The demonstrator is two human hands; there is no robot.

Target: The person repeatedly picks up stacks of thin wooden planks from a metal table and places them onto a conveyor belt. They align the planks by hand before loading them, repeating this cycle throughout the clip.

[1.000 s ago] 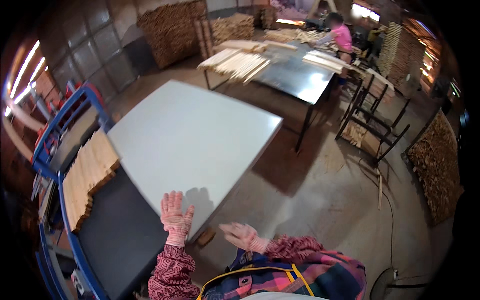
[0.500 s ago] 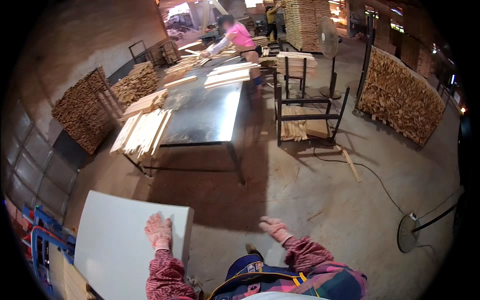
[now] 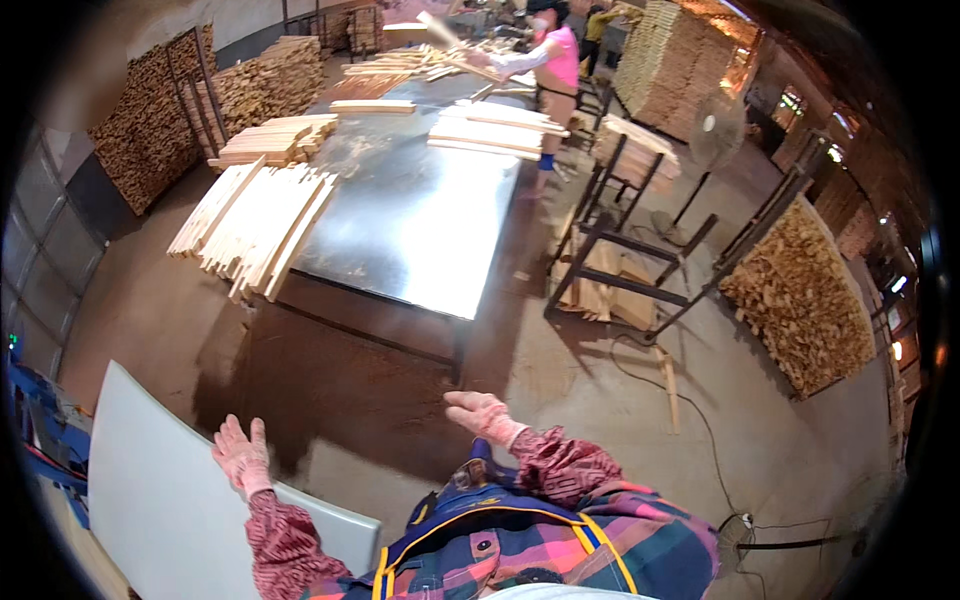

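Note:
My left hand (image 3: 242, 456), in a pinkish work glove, is at the far edge of a pale grey-white flat-topped surface (image 3: 170, 490) on my left. Its fingers are spread and hold nothing; I cannot tell whether it touches the edge. My right hand (image 3: 484, 414), gloved alike, hangs in the air in front of my body, fingers stretched out and nothing in them. Ahead stands a shiny metal-topped table (image 3: 400, 215). On its near left corner lies a spread of pale wooden strips (image 3: 262, 225), with a stacked bundle (image 3: 270, 140) just behind.
Across the table a person in pink (image 3: 562, 60) handles wooden strips. More strips (image 3: 495, 128) lie along the table's right side. Right of it stand a dark metal rack (image 3: 620, 262) and a large wood stack (image 3: 800, 300). A cable (image 3: 705, 430) and a loose strip (image 3: 670, 390) lie on the floor.
My view has turned and moved nearer the table. My left hand has shifted from the middle of the pale surface to its far edge. The person in pink has straightened, arm raised with strips.

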